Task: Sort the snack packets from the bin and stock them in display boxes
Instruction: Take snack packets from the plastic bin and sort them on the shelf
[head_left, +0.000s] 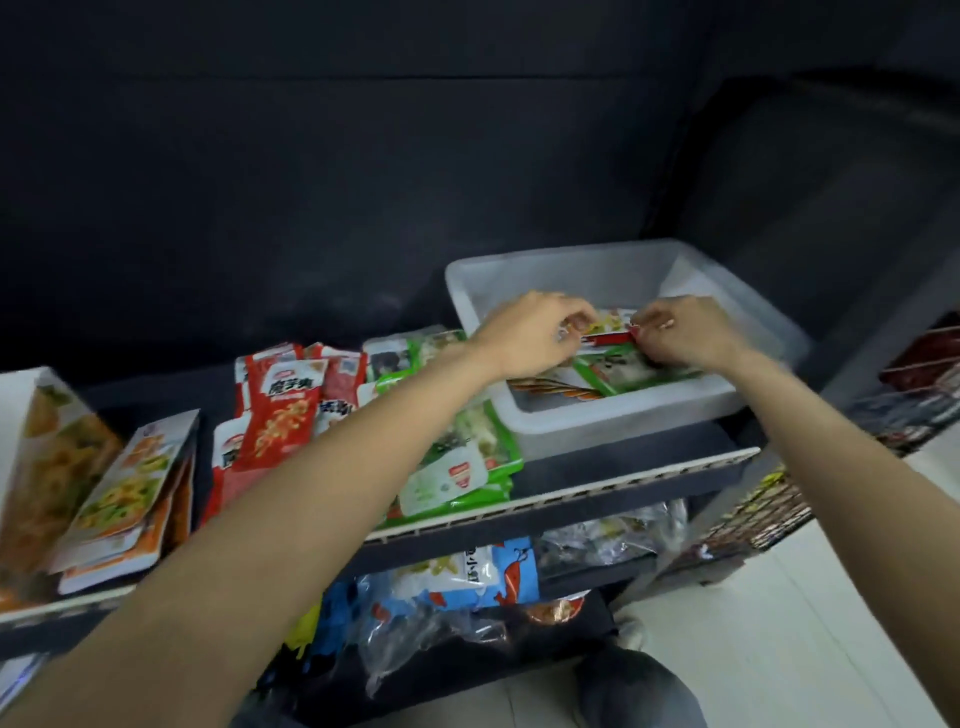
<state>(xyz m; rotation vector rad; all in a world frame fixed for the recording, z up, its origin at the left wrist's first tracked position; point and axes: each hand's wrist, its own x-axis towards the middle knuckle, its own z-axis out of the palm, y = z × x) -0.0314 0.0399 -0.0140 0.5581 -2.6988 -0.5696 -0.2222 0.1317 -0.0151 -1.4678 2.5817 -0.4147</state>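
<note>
Landmark: white plastic bin (618, 415), standing on the right end of the upper shelf (613, 486).

Below the bin, lower shelf: blue-and-white snack bags (467, 571) and clear plastic bags (608, 535), loosely heaped.

Far left of the bin, on the same shelf: two display boxes (124, 483), tilted, printed in yellow and orange.

Left of the bin, between it and the boxes: red packets (283, 410) in an overlapping pile; green packets (462, 478) stacked just beside the bin's near left corner.

Inside the bin: green-edged packets (623, 371) and a striped orange one lying flat on the bottom.

Above these, over the bin: left hand (530, 335), fingers curled, pinching the left end of a red-and-white packet (608, 332); right hand (685, 332), fingers curled, pinching its right end. The packet is held between both hands.

Behind the bin: dark wall (363, 156).
</note>
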